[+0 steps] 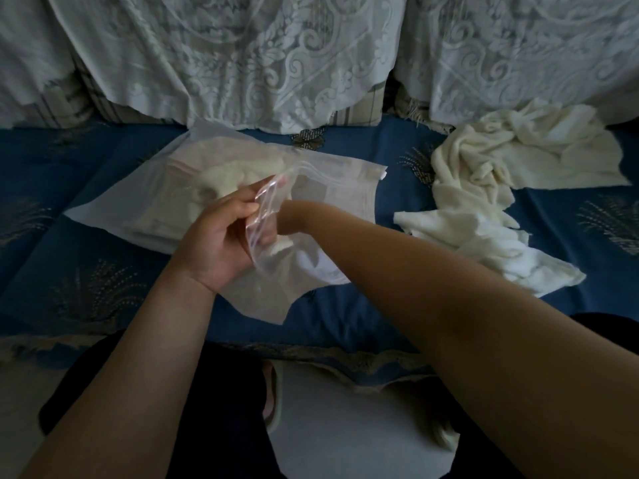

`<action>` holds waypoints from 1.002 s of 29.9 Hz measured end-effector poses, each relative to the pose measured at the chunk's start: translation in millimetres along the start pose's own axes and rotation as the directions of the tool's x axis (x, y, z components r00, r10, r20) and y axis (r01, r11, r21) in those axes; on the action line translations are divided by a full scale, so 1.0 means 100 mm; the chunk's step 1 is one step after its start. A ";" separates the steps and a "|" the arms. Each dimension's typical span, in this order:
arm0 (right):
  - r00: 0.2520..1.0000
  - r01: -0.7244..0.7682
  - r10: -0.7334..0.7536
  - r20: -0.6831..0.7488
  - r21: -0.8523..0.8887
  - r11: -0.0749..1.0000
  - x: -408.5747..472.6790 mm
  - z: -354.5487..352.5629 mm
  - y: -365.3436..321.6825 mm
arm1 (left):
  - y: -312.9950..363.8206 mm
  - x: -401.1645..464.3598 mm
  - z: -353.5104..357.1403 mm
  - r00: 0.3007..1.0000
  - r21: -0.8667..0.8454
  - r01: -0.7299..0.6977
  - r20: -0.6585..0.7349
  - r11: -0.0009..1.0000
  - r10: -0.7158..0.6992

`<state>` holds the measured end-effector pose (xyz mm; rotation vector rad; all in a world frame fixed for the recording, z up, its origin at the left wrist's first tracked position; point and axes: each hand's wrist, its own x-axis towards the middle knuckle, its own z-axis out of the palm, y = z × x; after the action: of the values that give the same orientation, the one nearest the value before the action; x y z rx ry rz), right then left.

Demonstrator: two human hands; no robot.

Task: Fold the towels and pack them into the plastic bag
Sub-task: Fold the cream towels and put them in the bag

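1. Step in hand: packing. The bag (214, 188), translucent plastic with a zip strip at its mouth, lay on the blue bedspread (86, 271) in front of the person, its mouth turned toward them.
2. Left hand (216, 242): fingers curled, pinching the near lip of the bag's mouth and lifting it open.
3. Right hand (273, 233): pushed through the mouth and seen only dimly through the plastic. It appeared to rest on or hold a pale folded cloth just inside, but whether the fingers gripped it could not be told.
4. Packed towel (211, 183): cream, visible through the plastic in the far left part of the bag. How many lay inside could not be counted.
5. Loose towels (501, 188): a cream, crumpled, unfolded heap on the bedspread, right of the bag and apart from it.
6. Progress, as judged: part done, since some cloth was bagged and the heap was not yet folded.
7. Next move, as judged: seat the piece deep and flat, draw the right hand out while the left keeps the mouth open, then take a towel from the heap for folding.
8. Brands, labels, writing: none legible on the bag, towels, bedspread or the lace cover (242, 57) behind.
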<state>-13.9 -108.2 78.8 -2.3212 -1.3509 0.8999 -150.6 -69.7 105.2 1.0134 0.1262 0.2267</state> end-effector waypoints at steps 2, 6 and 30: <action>0.999 0.043 -0.046 0.022 0.126 0.991 -0.08 0.02 0.09 | -0.01 0.01 0.00 1.000 -0.021 -0.015 -0.025 1.000 0.015; 0.997 0.079 -0.078 -0.017 0.272 0.959 -0.39 0.09 0.43 | -0.06 0.07 0.10 0.990 -0.010 -0.004 -0.138 1.000 0.002; 0.839 -0.046 0.271 -0.473 0.434 0.900 -2.57 -0.50 2.06 | -1.26 0.69 1.62 0.965 0.943 -0.264 0.258 0.203 0.056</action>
<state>64.0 -431.4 97.0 -2.1401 -0.6687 0.4653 -33.4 -250.7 82.5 2.3918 -0.0222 0.2453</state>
